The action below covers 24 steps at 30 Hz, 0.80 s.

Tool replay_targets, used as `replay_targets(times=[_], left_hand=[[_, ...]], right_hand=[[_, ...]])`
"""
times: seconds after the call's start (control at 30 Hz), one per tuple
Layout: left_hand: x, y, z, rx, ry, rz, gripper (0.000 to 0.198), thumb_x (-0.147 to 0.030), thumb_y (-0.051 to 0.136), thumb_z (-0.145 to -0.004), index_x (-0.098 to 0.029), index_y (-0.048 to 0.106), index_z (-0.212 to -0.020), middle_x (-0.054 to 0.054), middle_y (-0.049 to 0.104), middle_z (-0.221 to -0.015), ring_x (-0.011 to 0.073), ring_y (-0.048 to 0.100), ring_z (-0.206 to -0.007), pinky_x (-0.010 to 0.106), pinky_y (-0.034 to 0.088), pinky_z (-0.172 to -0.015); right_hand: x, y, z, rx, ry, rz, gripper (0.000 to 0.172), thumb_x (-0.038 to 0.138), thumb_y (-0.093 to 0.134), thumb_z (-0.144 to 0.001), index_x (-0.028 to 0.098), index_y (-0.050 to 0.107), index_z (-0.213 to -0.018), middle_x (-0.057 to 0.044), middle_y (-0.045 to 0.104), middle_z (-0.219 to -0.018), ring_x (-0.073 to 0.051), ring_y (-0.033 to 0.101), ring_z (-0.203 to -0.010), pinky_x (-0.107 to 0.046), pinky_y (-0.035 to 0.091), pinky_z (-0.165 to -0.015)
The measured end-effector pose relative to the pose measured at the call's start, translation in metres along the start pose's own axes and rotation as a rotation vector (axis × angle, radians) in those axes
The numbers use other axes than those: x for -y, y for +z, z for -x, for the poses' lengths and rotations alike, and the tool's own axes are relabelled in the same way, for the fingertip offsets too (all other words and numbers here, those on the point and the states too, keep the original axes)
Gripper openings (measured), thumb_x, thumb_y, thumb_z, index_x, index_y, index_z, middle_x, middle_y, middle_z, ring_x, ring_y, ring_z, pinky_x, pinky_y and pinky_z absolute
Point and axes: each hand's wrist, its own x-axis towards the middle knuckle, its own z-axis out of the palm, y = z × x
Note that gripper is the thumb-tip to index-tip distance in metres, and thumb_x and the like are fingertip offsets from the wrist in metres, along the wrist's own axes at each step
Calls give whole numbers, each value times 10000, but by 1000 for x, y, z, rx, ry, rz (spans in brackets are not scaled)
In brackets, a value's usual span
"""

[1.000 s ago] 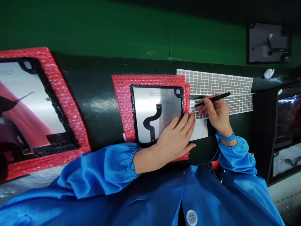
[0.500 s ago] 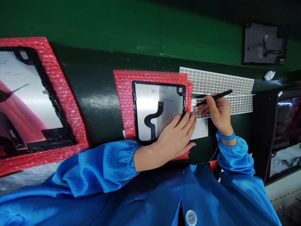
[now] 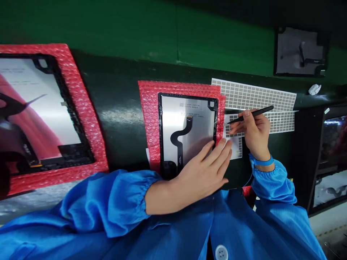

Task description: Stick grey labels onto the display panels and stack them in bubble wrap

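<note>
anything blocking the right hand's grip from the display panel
No obstacle shows: only the held black tool, a gridded sheet and red bubble wrap lie between the right hand's grip and the display panel. The left hand covers the panel's lower right corner.

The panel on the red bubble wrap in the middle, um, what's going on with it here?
A person in blue sleeves is working beside the panel, which lies on red bubble wrap with a curved black ribbon cable showing. The left hand lies flat across its lower right part. The right hand holds a slim black tool, its tip at the left end of the lower gridded sheet. Another panel lies off to the left.
</note>
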Motion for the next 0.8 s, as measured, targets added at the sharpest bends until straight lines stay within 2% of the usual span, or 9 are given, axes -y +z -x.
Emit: replay_targets(times=[0.07, 0.13, 0.17, 0.33, 0.5, 0.63, 0.8], left_hand=[[-1, -6, 8, -27, -31, 2, 628, -496, 539, -1087, -6, 658, -1462, 241, 740, -1304, 350, 685, -1209, 444, 561, -977], [3, -8, 12, 10, -126, -16, 610, -479, 535, -1088, -7, 657, -1454, 191, 752, -1051, 310, 701, -948, 413, 575, -768], [6, -7, 12, 42, -169, -26, 625, -480, 542, -1083, -7, 634, -1481, 183, 737, -1022, 309, 689, -908, 413, 574, -733], [17, 1, 10, 126, -234, -4, 657, -442, 556, -1077, -7, 540, -1569, 230, 700, -1172, 353, 664, -1060, 451, 611, -859], [16, 0, 10, 147, -234, -43, 639, -442, 555, -1077, -26, 552, -1563, 235, 692, -1237, 351, 650, -1102, 425, 620, -847], [16, -3, 9, 105, -220, -67, 641, -439, 591, -1065, 10, 580, -1523, 225, 699, -1181, 337, 656, -1056, 400, 613, -808], [16, -7, 9, 116, -246, -31, 648, -397, 664, -1035, 21, 577, -1522, 218, 689, -1157, 336, 660, -1054, 392, 599, -821]], right_hand=[[2, 9, 4, 37, 43, -31, 502, 771, 710, -914, 273, 648, -931, -10, 759, -716, -204, 768, -570, -344, 659, -540], [2, 17, 8, 82, 81, -73, 520, 778, 740, -883, 270, 633, -922, -8, 764, -703, -209, 775, -568, -345, 670, -540], [1, 20, 9, 102, 96, -91, 524, 777, 748, -876, 270, 626, -926, -5, 765, -702, -212, 781, -573, -347, 678, -548], [-4, 25, 13, 134, 128, -105, 518, 766, 740, -888, 266, 615, -950, 2, 771, -728, -198, 795, -601, -342, 703, -596], [-5, 24, 13, 132, 114, -109, 503, 744, 748, -896, 258, 637, -966, 12, 744, -699, -189, 785, -589, -333, 702, -602], [-6, 25, 14, 147, 103, -116, 488, 723, 739, -915, 248, 640, -967, 13, 747, -693, -182, 791, -597, -306, 697, -603], [-7, 25, 13, 157, 93, -154, 462, 687, 747, -931, 240, 640, -976, 18, 749, -683, -179, 795, -594, -280, 690, -594]])
